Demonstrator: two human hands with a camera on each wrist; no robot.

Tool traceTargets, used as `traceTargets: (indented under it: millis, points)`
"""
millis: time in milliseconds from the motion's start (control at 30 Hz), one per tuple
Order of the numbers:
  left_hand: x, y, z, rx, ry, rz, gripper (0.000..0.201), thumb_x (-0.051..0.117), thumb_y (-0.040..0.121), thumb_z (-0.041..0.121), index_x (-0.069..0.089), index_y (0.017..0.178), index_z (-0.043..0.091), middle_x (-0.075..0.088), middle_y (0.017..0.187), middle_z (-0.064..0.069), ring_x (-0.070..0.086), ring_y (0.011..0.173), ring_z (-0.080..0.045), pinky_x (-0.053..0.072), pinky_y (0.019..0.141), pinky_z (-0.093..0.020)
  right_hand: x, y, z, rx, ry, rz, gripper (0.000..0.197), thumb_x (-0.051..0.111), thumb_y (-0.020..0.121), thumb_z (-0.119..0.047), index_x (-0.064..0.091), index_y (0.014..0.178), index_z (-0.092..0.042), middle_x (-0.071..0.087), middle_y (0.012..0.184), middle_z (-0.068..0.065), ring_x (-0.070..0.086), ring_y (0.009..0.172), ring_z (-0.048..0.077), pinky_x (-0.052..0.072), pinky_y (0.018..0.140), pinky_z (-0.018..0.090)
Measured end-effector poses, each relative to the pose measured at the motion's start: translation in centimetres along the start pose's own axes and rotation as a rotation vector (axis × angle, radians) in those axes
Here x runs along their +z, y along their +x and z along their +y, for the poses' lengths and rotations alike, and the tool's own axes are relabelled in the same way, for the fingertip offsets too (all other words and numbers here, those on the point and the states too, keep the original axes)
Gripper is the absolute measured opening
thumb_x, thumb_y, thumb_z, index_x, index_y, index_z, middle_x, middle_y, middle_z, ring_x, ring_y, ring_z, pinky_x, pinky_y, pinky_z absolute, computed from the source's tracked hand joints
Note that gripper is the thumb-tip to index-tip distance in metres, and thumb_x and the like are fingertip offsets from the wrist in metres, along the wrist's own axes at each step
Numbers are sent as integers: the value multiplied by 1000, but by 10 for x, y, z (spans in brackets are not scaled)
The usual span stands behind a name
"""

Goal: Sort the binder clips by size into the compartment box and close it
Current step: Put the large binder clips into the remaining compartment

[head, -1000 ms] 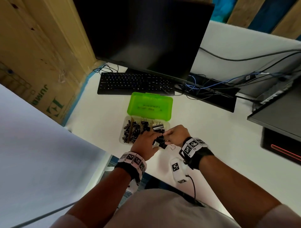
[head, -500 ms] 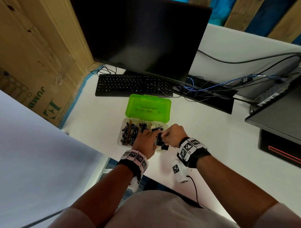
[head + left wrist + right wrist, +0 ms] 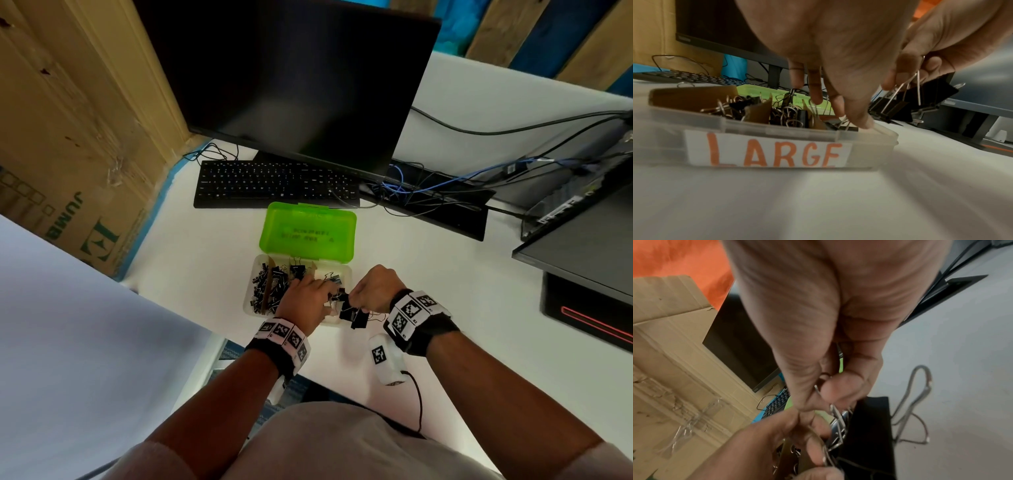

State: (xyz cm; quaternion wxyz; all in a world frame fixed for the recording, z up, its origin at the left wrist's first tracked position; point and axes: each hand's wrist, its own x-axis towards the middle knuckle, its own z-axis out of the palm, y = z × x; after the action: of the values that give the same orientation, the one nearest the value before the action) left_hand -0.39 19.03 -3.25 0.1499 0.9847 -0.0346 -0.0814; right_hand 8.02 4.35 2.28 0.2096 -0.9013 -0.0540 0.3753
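Right now the right hand (image 3: 371,287) pinches the wire handles of a bunch of large binder clips (image 3: 352,313), hanging just off the compartment box (image 3: 345,274) at its near right corner; the left hand (image 3: 306,298), fingers straight, reaches into the box beside them.

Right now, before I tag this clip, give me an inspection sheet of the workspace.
Surface: white desk, bare to the right of the box.
Job's things: compartment box open, green lid tipped back; cardboard dividers; "LARGE" label on the near wall; small clips fill the left compartments.
Clutter: white tagged device near the desk edge.
Grippers: right hand pinches the wire handles of large black binder clips; left hand reaches into the box, grip unclear.
Cables: blue and black tangle behind the box.
Surroundings: monitor, keyboard, cardboard carton.
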Motion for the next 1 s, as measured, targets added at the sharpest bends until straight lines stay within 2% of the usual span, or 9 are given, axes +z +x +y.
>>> traceTargets:
  millis: [67, 133, 333, 433, 533, 633, 733, 867, 1000]
  points:
    - [1, 0, -3, 2, 22, 18, 23, 58, 85, 30, 53, 106, 24, 63, 105, 7, 41, 122, -20, 34, 90, -34, -2, 1, -2, 6, 6, -65, 9, 67, 72, -14, 71, 75, -6, 72, 72, 13, 55, 57, 9, 45, 55, 15]
    - [1, 0, -3, 35, 59, 15, 20, 54, 83, 30, 53, 102, 24, 61, 102, 5, 44, 116, -22, 34, 87, -35, -1, 1, -3, -19, 24, -96, 4, 69, 75, -17, 68, 72, -16, 68, 66, 1, 62, 59, 12, 49, 55, 17]
    - [-2, 6, -3, 83, 154, -15, 29, 49, 83, 32, 58, 108, 22, 61, 111, -1, 41, 121, -27, 33, 92, -40, 6, 7, -14, -12, 68, -72, 5, 67, 77, -15, 68, 79, -11, 68, 72, 5, 65, 61, 14, 53, 58, 20]
    - [-3, 8, -3, 55, 168, -7, 30, 47, 87, 37, 57, 108, 19, 63, 109, -1, 41, 120, -25, 33, 91, -40, 6, 8, -21, -58, 29, -24, 18, 63, 77, -15, 71, 85, -1, 72, 76, 10, 69, 74, 21, 55, 67, 28]
    - [-4, 9, -3, 9, 126, 27, 30, 49, 88, 40, 56, 104, 16, 64, 108, -2, 43, 119, -25, 34, 92, -39, 8, 7, -24, -114, 128, 0, 14, 62, 80, -16, 73, 87, -9, 65, 52, -6, 66, 58, 12, 50, 62, 17]
    - [-3, 8, -6, -62, 88, 83, 22, 50, 87, 36, 60, 96, 19, 67, 105, 0, 50, 111, -23, 37, 92, -39, 11, 5, -25, -127, 185, 11, 18, 59, 79, -9, 71, 93, -11, 64, 65, -3, 65, 57, 13, 49, 56, 11]
    - [-2, 9, -10, -71, 57, 96, 19, 53, 83, 31, 61, 96, 19, 68, 102, 1, 53, 105, -23, 39, 92, -39, 20, 6, -25, -132, 106, -13, 20, 58, 76, -9, 70, 91, -13, 70, 78, 3, 70, 77, 24, 56, 75, 23]
    - [-4, 11, -9, -25, -12, 48, 21, 54, 84, 25, 57, 103, 21, 68, 96, 4, 49, 105, -22, 36, 86, -35, 29, 13, -22, -132, -52, 96, 24, 61, 75, -14, 70, 97, -10, 70, 101, 12, 63, 95, 29, 50, 78, 26]
    - [-7, 15, -7, -12, -148, -33, 27, 51, 86, 6, 56, 112, 10, 67, 101, -12, 59, 96, -30, 45, 79, -38, 32, 19, -25, -148, -124, 113, 30, 60, 74, -19, 63, 102, -11, 66, 106, 16, 62, 97, 34, 54, 81, 34]
